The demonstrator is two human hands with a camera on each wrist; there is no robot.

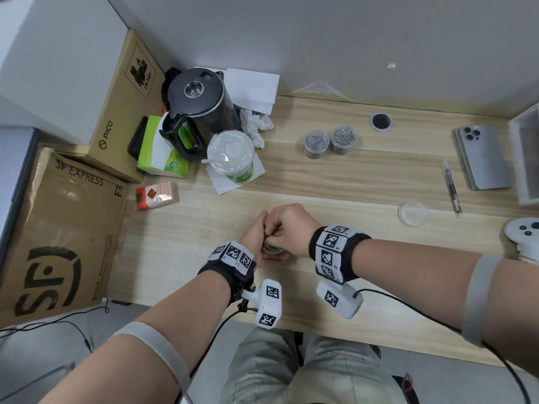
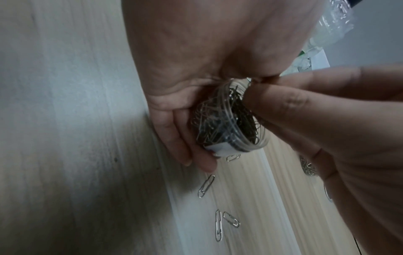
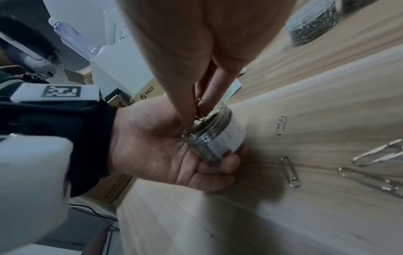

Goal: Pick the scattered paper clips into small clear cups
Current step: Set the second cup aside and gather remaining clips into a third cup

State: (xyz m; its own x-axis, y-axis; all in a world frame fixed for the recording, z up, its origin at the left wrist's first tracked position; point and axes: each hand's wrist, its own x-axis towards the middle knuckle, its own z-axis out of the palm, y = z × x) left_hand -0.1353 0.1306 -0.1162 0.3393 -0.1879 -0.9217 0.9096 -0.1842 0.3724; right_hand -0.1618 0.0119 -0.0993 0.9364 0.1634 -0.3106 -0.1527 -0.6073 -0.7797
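Observation:
My left hand (image 1: 253, 231) grips a small clear cup (image 1: 272, 249) packed with paper clips and holds it tilted just above the wooden table (image 1: 350, 182). The cup (image 2: 226, 120) carries a white label (image 3: 226, 138). My right hand (image 1: 287, 225) has its thumb and fingertips (image 3: 197, 101) pinched together at the cup's mouth, with a glint of metal between them. Loose paper clips (image 2: 206, 185) lie flat on the table below the cup; more clips (image 3: 291, 172) show in the right wrist view.
Two filled clear cups (image 1: 316, 142) (image 1: 344, 138) stand at the back middle. A clear lid (image 1: 412, 214), a pen (image 1: 451, 186), a phone (image 1: 481, 156) and a white controller (image 1: 523, 231) lie right. A kettle (image 1: 201, 112), a drink cup (image 1: 230, 154) and a red box (image 1: 156, 195) crowd the left.

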